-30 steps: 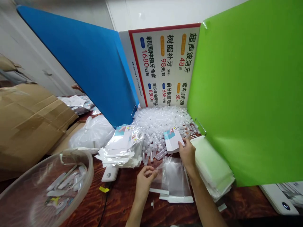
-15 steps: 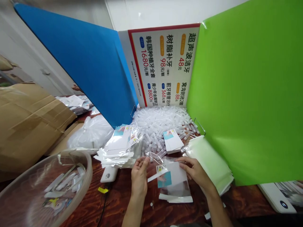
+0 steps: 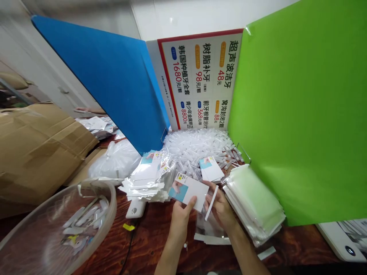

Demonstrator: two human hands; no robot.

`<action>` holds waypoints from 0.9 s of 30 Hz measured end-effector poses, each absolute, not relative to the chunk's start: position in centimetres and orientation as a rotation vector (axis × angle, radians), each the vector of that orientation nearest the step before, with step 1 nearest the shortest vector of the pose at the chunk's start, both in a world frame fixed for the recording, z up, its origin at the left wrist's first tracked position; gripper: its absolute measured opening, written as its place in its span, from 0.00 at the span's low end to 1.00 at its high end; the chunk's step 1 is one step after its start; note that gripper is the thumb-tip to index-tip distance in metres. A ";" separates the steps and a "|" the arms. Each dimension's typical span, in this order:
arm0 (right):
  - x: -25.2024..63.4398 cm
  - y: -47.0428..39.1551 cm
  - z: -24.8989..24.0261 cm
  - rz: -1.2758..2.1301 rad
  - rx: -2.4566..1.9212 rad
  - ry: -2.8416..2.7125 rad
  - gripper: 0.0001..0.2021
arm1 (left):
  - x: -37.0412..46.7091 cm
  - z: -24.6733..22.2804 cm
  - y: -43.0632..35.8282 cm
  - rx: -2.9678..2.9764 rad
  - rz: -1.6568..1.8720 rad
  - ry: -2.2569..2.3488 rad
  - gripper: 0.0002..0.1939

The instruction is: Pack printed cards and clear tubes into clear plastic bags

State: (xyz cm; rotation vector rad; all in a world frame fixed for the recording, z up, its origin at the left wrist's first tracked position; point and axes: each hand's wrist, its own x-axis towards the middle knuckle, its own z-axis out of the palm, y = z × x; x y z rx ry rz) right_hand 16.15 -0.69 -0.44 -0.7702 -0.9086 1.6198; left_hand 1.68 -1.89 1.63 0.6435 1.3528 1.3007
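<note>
Tube heap (image 3: 197, 147) between two panels

The heap lies on the worktop (image 3: 155, 244) before the signboard (image 3: 197, 76). Left of it: bagged cards (image 3: 146, 177). At its front: card stack (image 3: 211, 170). Right: stacked sleeves (image 3: 255, 206). Nearest: flat bags (image 3: 212, 233), below the held card (image 3: 193, 191). Front left: basin (image 3: 112, 206), carton (image 3: 48, 145) behind.

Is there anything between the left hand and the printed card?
No separate object: the left hand holds the printed card, thumb on top. Clear film shows past its right end; whether film lies under the thumb, I cannot tell.
</note>
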 end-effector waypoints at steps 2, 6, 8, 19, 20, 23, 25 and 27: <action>15.9 -0.7 -0.3 1.599 -0.759 -0.925 0.23 | 0.0 2.6 -1.6 0.716 1.318 1.362 0.29; 17.4 0.4 0.8 1.354 -0.918 -1.234 0.17 | -6.3 6.9 0.1 0.924 1.394 1.624 0.30; 18.4 1.5 1.6 1.154 -1.012 -1.413 0.13 | -9.7 9.1 1.5 1.110 1.352 1.820 0.29; 19.1 7.7 1.6 0.101 -2.082 -1.866 0.20 | -14.0 10.5 5.6 1.913 1.038 2.482 0.14; 19.0 7.8 1.3 0.095 -2.121 -1.869 0.21 | -12.9 10.5 4.6 1.915 1.162 2.431 0.14; 19.0 7.8 0.5 0.099 -2.150 -1.884 0.21 | -8.0 9.3 1.1 1.800 1.363 2.131 0.14; 19.0 7.8 0.3 0.090 -2.171 -1.877 0.20 | -3.9 6.6 -0.8 1.701 1.250 1.874 0.13; 19.0 7.8 0.3 0.075 -2.186 -1.866 0.20 | -0.2 2.7 -2.0 1.654 1.169 1.704 0.10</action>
